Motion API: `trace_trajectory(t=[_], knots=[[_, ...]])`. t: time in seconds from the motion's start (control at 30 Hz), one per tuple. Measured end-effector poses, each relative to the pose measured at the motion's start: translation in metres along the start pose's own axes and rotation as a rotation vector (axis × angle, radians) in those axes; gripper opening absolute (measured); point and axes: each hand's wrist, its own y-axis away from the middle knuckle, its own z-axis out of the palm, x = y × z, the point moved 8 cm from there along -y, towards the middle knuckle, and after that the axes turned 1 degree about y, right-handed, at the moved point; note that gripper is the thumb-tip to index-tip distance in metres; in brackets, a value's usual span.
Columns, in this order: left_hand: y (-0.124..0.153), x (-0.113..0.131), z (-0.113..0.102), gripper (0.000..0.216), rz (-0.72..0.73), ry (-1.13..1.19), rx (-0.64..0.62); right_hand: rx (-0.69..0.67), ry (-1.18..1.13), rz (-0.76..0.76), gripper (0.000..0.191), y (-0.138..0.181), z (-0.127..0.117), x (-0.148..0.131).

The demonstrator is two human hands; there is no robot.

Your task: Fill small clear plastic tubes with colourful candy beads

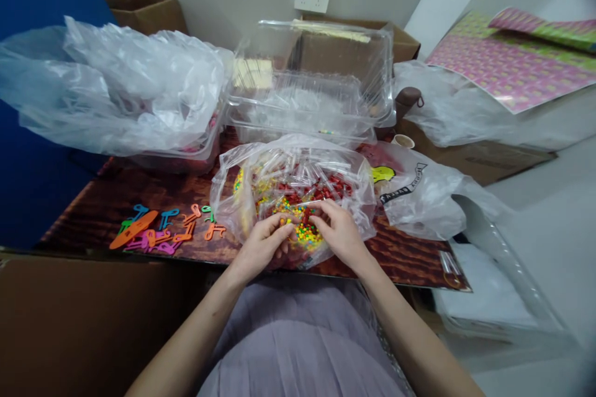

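An open clear plastic bag (228,189) lies in front of me, holding clear thin tubes (298,164) with red ends and many small coloured balls (310,237), mostly yellow. My left hand (265,240) is over the bag's near side, thumb and fingers pinched together. Small yellow balls show at its fingertips, but whether they are in the pinch is unclear. Close beside it, my right hand (339,229) is closed with bent fingers on a slim clear tube (310,203), which points left above the balls.
Orange, pink, blue and green plastic pieces (184,232) lie on the wood-patterned table (93,211) at left. Behind stand a bagged tub (186,158) and clear plastic trays (307,105). At right are a printed bag (419,198), a paper cup (403,141) and several tubes (449,263) near the edge.
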Motion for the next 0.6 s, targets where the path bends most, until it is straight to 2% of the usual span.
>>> trace_trajectory(t=[0.1,0.2,0.27,0.43,0.6], knots=[[0.000,-0.001,0.011,0.034,-0.015,-0.009,-0.049,0.041,-0.296,0.105,0.013,-0.004,-0.010,-0.001],[-0.001,-0.001,0.022,0.034,-0.014,-0.031,-0.111,0.001,-0.612,0.211,0.017,-0.004,-0.005,-0.008],[-0.001,0.000,0.027,0.036,-0.001,-0.039,-0.146,-0.050,-0.719,0.247,0.017,-0.003,0.003,-0.015],[-0.001,-0.001,0.029,0.038,0.019,-0.067,-0.184,-0.141,-0.753,0.271,0.014,-0.002,0.015,-0.019],[0.001,-0.001,0.030,0.040,0.012,-0.080,-0.203,-0.145,-0.565,0.170,0.008,-0.005,0.006,-0.023]])
